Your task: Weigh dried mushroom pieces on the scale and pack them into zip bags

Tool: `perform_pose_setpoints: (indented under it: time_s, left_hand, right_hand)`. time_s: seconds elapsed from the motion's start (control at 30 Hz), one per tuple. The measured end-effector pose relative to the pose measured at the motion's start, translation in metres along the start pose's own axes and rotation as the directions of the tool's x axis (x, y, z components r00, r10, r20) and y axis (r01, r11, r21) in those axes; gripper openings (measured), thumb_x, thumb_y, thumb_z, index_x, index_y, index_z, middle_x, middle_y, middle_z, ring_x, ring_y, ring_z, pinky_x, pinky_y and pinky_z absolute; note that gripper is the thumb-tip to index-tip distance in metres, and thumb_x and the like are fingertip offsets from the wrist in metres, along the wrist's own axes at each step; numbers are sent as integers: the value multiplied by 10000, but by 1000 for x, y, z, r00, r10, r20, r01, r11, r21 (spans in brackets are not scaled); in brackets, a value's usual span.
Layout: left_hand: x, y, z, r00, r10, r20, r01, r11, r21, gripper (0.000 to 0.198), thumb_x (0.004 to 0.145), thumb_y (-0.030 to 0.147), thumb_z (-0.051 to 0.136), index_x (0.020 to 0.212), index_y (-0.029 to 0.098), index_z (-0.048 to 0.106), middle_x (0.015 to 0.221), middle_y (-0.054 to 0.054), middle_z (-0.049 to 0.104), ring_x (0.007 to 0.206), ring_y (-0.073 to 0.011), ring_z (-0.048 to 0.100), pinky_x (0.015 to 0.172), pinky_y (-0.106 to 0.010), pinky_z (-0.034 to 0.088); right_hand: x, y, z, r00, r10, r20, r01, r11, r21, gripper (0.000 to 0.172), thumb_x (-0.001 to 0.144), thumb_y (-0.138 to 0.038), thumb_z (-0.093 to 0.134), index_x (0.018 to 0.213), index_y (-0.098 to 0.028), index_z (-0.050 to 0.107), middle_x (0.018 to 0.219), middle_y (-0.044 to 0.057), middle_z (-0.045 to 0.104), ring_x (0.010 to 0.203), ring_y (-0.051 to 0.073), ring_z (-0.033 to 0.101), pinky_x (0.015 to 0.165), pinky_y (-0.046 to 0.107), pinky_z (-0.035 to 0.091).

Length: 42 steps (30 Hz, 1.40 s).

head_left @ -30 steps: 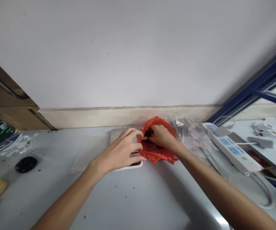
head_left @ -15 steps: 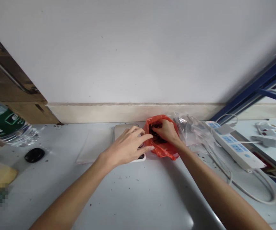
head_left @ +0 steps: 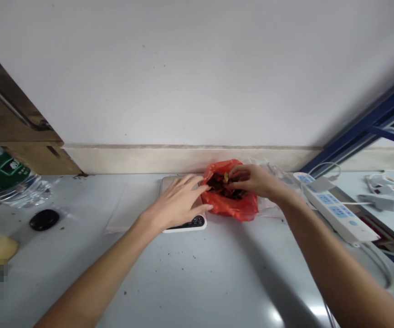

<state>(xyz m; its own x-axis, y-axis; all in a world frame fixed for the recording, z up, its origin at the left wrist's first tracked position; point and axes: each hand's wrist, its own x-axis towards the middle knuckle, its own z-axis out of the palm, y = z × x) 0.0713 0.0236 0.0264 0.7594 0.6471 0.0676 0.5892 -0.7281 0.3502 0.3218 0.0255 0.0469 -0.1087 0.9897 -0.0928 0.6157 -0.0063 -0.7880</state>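
Note:
A red plastic bag [head_left: 232,209] stands with its mouth open, and dark reddish-brown dried pieces [head_left: 222,184] show inside. My right hand [head_left: 251,178] is at the bag's mouth with thumb and fingers pinched together. At its fingertips is a small brownish dried piece [head_left: 228,176], whose kind I cannot make out. My left hand [head_left: 179,202] stretches over a flat white kitchen scale [head_left: 197,223], its fingers apart and the tips by the bag's left rim. Much of the scale's top is hidden under that hand.
Left of the scale lies a clear plastic sheet [head_left: 125,207]. A round black lid [head_left: 44,220] and a water bottle [head_left: 8,175] are farther left. To the right are crumpled clear bags [head_left: 277,175], a white power strip [head_left: 333,207] and a blue metal frame [head_left: 364,123]. The wall rises behind.
My right hand has drawn back up and right from deep in the bag to its mouth, uncovering the contents. My left hand stays over the scale, shifted slightly left.

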Motion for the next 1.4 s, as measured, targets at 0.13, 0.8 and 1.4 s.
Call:
perform_pose_setpoints:
  time_s: [0.13, 0.8, 1.4]
  left_hand:
    - [-5, 5, -5, 996, 18, 90, -5, 989, -146, 440, 1017, 533, 504, 1373, 302, 620, 1389, -70, 595, 1344, -269, 497, 1046, -398, 474]
    - [-53, -64, -76, 818, -513, 260, 502, 857, 113, 693, 910, 569, 455, 1520, 241, 492, 1526, -109, 565, 1334, -304, 585, 1102, -426, 449]
    - [-41, -60, -69, 766, -518, 380, 530, 844, 83, 683, 915, 553, 498, 1552, 316, 428, 1595, -58, 491, 1404, -279, 513, 1127, -374, 414]
  right_hand:
    - [-8, -6, -6, 996, -87, 8, 87, 995, -43, 134, 687, -330, 749, 767, -226, 726, 808, 28, 771, 781, 213, 710, 718, 324, 581]
    - [24, -85, 80, 951, -242, 191, 235, 970, 61, 80, 807, -109, 673, 793, -184, 650, 821, 25, 733, 668, 132, 654, 625, 249, 520]
    - [33, -76, 85, 965, -122, 230, 191, 933, -305, 75, 846, -140, 684, 851, -203, 725, 843, 13, 765, 756, 154, 667, 663, 247, 449]
